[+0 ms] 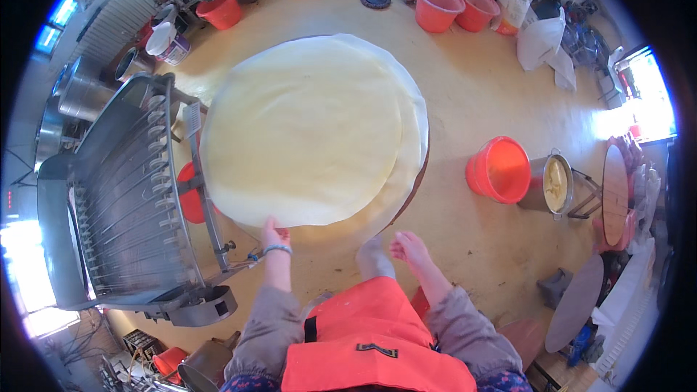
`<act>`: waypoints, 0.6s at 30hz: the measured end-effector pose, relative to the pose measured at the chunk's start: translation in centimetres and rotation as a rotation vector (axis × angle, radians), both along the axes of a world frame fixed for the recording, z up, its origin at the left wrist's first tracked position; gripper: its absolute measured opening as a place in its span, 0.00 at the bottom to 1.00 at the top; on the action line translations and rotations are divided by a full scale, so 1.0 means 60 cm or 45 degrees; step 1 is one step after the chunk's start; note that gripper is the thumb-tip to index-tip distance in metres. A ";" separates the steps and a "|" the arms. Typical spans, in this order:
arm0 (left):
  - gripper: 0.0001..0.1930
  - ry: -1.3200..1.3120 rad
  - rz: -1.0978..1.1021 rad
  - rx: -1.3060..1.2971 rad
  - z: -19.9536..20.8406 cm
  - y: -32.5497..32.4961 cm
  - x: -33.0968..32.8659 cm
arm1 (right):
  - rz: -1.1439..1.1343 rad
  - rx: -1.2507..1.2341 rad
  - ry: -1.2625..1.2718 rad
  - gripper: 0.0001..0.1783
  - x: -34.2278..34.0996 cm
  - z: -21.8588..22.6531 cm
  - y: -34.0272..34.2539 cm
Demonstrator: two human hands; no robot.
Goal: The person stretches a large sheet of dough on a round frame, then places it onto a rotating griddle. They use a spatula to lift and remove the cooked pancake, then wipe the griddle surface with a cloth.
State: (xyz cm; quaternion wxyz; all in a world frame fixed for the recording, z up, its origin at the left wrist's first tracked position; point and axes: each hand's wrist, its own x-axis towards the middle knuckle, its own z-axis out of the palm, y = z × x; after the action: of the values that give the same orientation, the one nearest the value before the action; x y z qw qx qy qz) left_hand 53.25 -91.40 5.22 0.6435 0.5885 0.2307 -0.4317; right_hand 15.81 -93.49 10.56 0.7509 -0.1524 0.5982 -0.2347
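Note:
A stack of large, thin, pale-yellow round sheets (305,127) lies in front of me on a round board whose dark edge (415,196) shows at the right. The uppermost sheet sits off-centre, so a lower one shows along the right and near sides. My left hand (274,234), with a bluish band at its wrist, is at the near edge of the top sheet, its fingers pinched on that edge. Off to the right, beyond the near rim of the stack, my right hand (408,247) hangs in the air with fingers curled in; I see nothing in it.
Close on the left stands a metal machine (123,196) with a row of thin rods. A red bucket (499,169) and a metal pot of yellow batter-like stuff (557,185) are at the right. Red tubs (438,7) and white sacks (543,38) line the far side.

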 end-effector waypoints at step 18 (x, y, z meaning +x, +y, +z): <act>0.06 0.117 -0.171 0.134 -0.024 0.161 -0.110 | -0.465 -0.038 0.124 0.12 0.088 -0.164 -0.133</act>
State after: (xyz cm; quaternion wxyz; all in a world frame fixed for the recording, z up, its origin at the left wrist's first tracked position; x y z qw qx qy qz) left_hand 46.63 -81.74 3.76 0.5701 0.6151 0.2423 -0.4878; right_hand 21.08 -101.50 0.71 0.6638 -0.0635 0.6479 -0.3682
